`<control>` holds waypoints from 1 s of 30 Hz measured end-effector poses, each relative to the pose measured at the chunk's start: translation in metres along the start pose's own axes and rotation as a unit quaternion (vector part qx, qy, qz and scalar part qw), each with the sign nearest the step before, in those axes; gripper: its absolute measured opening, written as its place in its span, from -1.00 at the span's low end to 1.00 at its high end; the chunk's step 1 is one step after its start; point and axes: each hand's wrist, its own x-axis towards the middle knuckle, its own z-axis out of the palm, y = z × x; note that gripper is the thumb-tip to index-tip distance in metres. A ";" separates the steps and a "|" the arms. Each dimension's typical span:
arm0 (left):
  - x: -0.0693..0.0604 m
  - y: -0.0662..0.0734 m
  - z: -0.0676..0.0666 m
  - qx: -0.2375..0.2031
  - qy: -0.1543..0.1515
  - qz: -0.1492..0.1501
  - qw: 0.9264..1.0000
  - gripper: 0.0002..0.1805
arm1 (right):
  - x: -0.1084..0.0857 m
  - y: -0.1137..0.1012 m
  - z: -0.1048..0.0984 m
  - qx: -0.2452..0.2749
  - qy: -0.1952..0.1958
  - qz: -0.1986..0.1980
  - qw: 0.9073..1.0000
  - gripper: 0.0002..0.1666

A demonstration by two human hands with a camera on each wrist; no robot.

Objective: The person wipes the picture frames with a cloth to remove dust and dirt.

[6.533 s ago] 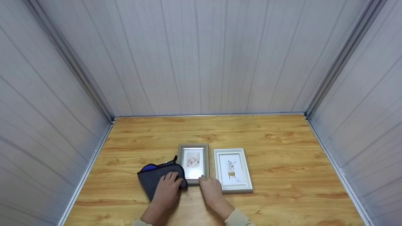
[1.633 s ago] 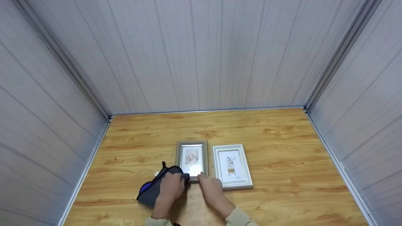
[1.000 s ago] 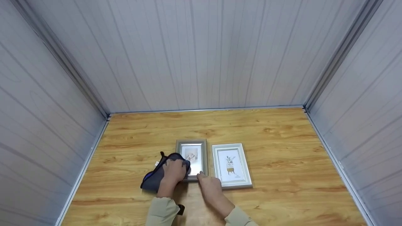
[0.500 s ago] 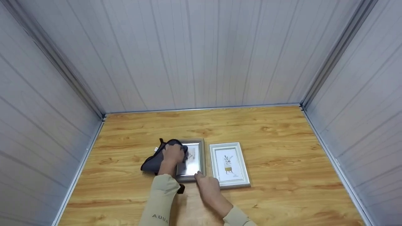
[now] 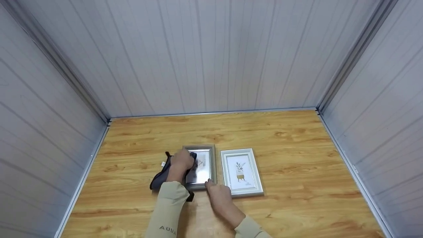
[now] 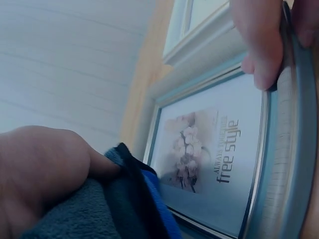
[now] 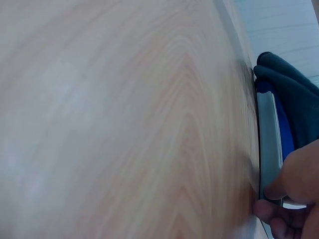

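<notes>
The grey-brown picture frame (image 5: 204, 172) lies face up on the wooden desk (image 5: 297, 158), between the person's two hands. The left hand (image 5: 182, 160) is at its left side, fingers curled round a bunched dark grey cloth (image 5: 160, 178) with a blue underside; the cloth overlaps the frame's left edge and part of the glass. The right hand (image 5: 220, 196) is at the frame's near edge, close to the near right corner, with thumb and fingers pinching the border. In the left wrist view, a flower print and the words "free style" show behind the glass. A white frame (image 5: 242, 173) lies face up just right of the grey-brown one, apart from it, beyond the right hand's knuckles.
</notes>
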 end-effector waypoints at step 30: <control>-0.081 -0.019 0.025 -0.014 0.070 0.052 0.996 -0.77 | 0.000 0.001 0.001 0.013 0.012 -0.012 1.000 -0.91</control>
